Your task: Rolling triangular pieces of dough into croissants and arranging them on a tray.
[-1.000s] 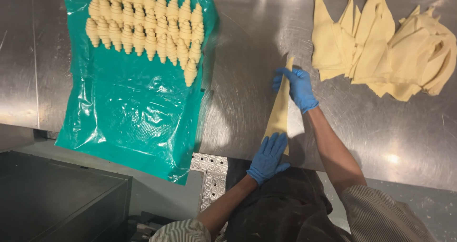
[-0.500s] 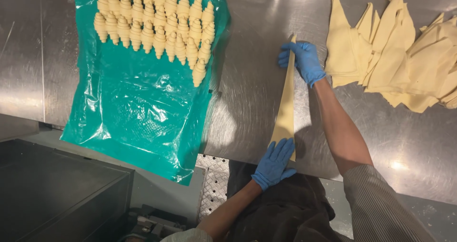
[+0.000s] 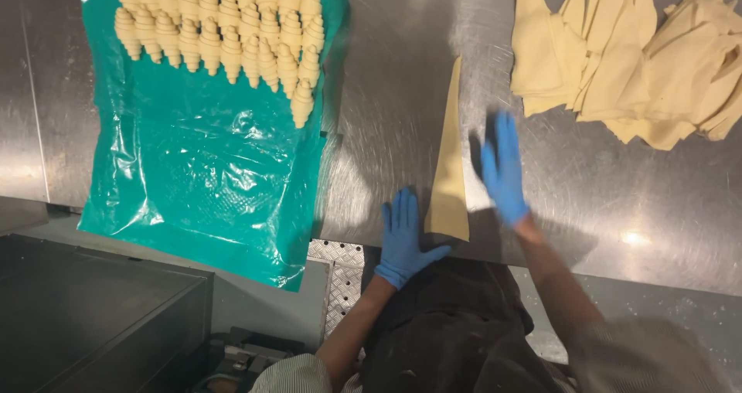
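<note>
A long, thin dough triangle (image 3: pixel 449 178) is laid flat on the steel table (image 3: pixel 402 91), wide base toward the near edge, tip pointing away. The left hand (image 3: pixel 403 238), in a blue glove, is spread flat with fingers apart just beside the base of the triangle; the thumb is seen at or under the base corner, contact cannot be told for certain. The right hand (image 3: pixel 504 169), also gloved in blue, is held open and flat just to the right of the triangle, slightly blurred; nothing is gripped by it. A pile of cut dough triangles (image 3: pixel 634 61) is heaped at the far right of the table. On the left, a green plastic sheet (image 3: pixel 201 169) is draped over the table edge, with rows of rolled croissants (image 3: pixel 224 34) lined up on its far part.
</note>
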